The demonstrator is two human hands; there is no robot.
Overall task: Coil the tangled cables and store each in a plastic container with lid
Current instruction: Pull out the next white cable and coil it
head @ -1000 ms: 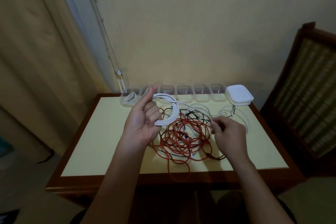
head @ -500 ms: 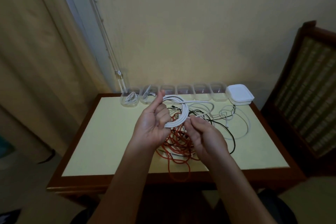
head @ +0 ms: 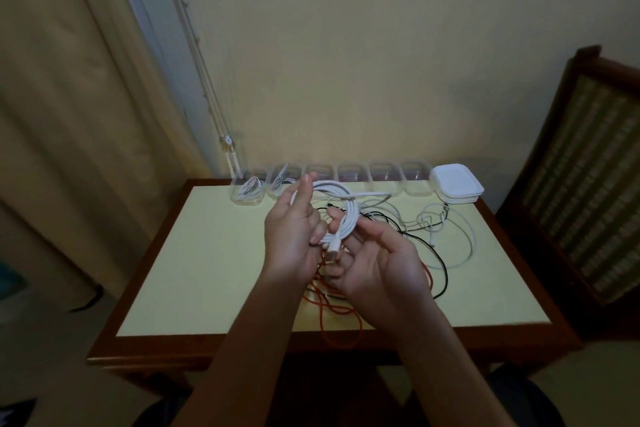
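A coiled white cable [head: 341, 204] is held above the table, gripped in my left hand [head: 294, 232]. My right hand [head: 377, 260] sits just beside it, its thumb pressing the coil's right side, with the cable's plug end [head: 333, 248] hanging between both hands. Under my hands lies a tangle of orange cable [head: 332, 308], black cable [head: 440, 267] and thin white cable [head: 464, 236]. A row of clear plastic containers [head: 384, 180] stands along the table's back edge; the two leftmost [head: 249, 189] hold white cables. A stack of white lids [head: 455, 182] sits at the row's right end.
The table [head: 194, 270] has a pale yellow top and dark wooden rim. A wooden chair [head: 581, 191] stands at its right side. A curtain [head: 79, 114] hangs at the left, and the wall rises right behind the containers.
My right hand came from the tangle at the right to the coil and now presses on it. The coil has grown by a loop and the plug end now hangs between my hands.
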